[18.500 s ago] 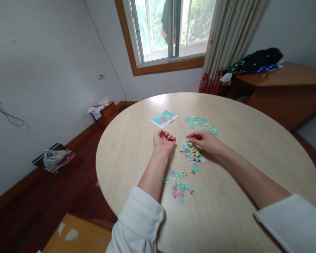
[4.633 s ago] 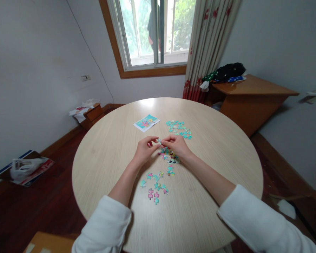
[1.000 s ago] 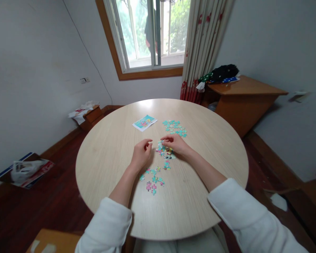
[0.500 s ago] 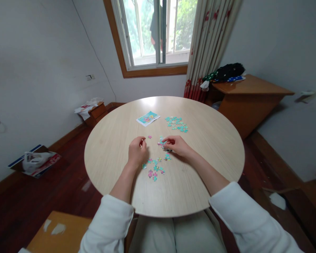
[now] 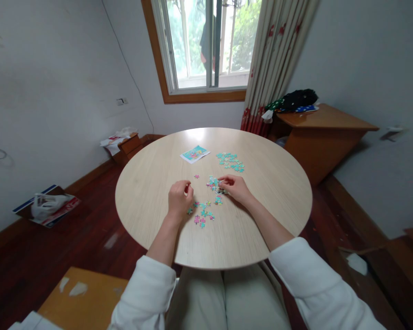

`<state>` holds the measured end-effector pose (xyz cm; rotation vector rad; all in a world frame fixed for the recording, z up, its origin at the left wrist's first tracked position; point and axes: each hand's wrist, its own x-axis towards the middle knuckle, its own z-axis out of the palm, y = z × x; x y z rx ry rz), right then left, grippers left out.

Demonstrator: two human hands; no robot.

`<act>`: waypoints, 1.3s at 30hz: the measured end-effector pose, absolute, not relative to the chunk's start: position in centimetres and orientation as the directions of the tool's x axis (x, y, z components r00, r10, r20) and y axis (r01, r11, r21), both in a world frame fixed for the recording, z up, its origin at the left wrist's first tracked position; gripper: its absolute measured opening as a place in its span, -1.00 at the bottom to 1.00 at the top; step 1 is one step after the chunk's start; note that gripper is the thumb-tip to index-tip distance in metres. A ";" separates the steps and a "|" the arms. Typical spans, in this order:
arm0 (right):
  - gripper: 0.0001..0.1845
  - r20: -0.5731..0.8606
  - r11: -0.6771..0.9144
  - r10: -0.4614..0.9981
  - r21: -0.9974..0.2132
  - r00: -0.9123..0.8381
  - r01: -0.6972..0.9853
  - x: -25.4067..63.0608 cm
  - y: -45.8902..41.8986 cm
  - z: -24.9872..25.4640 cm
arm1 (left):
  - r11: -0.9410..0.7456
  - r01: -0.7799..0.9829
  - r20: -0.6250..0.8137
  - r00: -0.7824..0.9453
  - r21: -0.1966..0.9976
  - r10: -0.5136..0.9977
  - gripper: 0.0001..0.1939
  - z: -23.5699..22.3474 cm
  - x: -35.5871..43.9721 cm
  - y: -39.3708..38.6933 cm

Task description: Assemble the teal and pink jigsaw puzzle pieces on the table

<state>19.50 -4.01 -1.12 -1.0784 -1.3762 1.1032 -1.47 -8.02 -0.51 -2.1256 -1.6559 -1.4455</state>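
Note:
On the round table, my right hand (image 5: 237, 188) bends over the right edge of a small heap of jigsaw puzzle pieces (image 5: 212, 181), its fingertips pinched on a piece there. My left hand (image 5: 180, 198) rests left of the heap with its fingers curled and thumb near the forefinger; whatever it may hold is hidden. Between and below the hands lie several loose turquoise, pink and yellow puzzle pieces (image 5: 203, 213). A single pink piece (image 5: 197, 176) sits apart, beyond my left hand. Farther back are a spread group of turquoise pieces (image 5: 230, 161) and a picture card (image 5: 195, 154).
The light wooden round table (image 5: 144, 192) stands before my knees. Behind it are a window (image 5: 209, 46) and a curtain (image 5: 271, 59). A wooden desk (image 5: 326, 137) with cloth on it stands at the right, and a wooden stool-like surface (image 5: 79, 293) at lower left.
My right hand has drawn slightly right, uncovering more of the heap. My left hand stays in nearly the same place and pose. The whole view has shifted a little.

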 end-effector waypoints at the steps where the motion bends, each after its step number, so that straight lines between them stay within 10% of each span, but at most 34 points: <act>1: -0.69 0.173 0.177 0.982 -0.983 -0.077 0.054 19.5 -4.0 -1.2 | -0.417 0.801 0.715 -0.019 0.430 0.699 -0.84 -0.4 -1.4 -8.2; 14: -0.69 0.228 0.250 0.966 -0.946 -0.124 0.205 19.4 -3.9 -2.2 | -0.428 0.840 0.770 0.019 0.334 0.637 -0.86 -0.5 -0.9 -10.5; 39: -0.85 0.362 0.399 0.915 -0.757 -0.177 0.518 19.0 -4.8 -1.5 | -0.318 0.783 0.670 -0.163 0.534 0.724 -0.89 -0.8 -1.0 -11.8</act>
